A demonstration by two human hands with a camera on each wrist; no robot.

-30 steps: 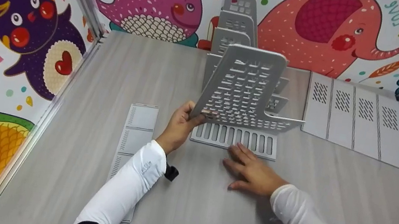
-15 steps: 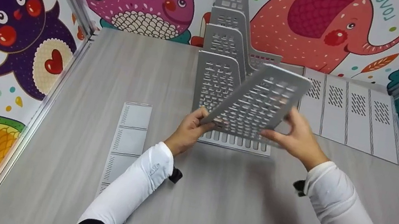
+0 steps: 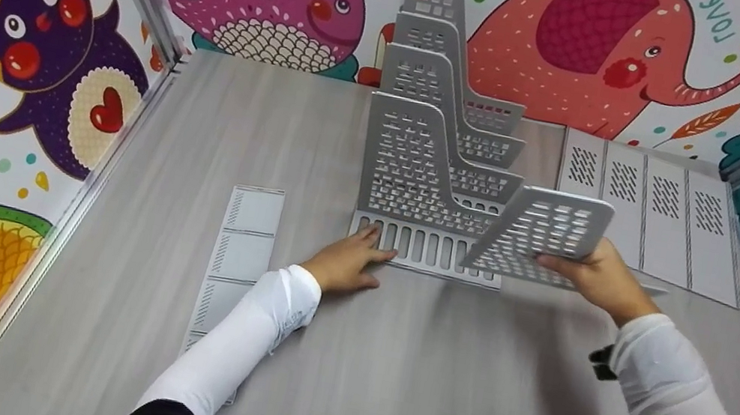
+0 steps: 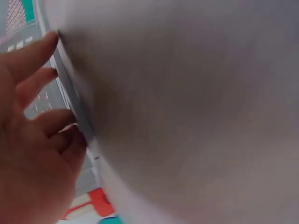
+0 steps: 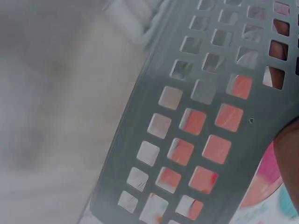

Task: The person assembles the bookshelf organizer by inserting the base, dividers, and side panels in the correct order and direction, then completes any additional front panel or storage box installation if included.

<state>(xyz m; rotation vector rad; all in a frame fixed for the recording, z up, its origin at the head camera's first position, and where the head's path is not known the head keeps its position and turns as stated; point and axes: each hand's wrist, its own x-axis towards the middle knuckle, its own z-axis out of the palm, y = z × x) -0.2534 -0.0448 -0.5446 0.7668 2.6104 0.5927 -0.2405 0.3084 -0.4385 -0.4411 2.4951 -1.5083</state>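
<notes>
My right hand (image 3: 605, 279) grips a grey perforated L-shaped divider panel (image 3: 519, 245) by its notched side, thumb on the near face. The panel tilts over the right front of a slotted grey base (image 3: 442, 273); I cannot tell whether they touch. In the right wrist view the square-holed panel (image 5: 252, 140) fills much of the picture. My left hand (image 3: 347, 258) rests at the base's front left, fingers spread. The left wrist view shows the left hand (image 4: 39, 144) with its fingertips at the base's edge. Several similar dividers (image 3: 441, 193) stand upright in a row behind.
A flat light-grey panel strip (image 3: 243, 257) lies left of my left arm, partly under the sleeve. Another sectioned light-grey panel (image 3: 652, 246) lies at the back right. Cartoon-printed walls (image 3: 393, 75) bound the wood-grain table (image 3: 339, 384) at the back and sides.
My left hand first held the panel, then both hands did. Now the left has let go and touches the base, while the right has carried the panel rightward and lower.
</notes>
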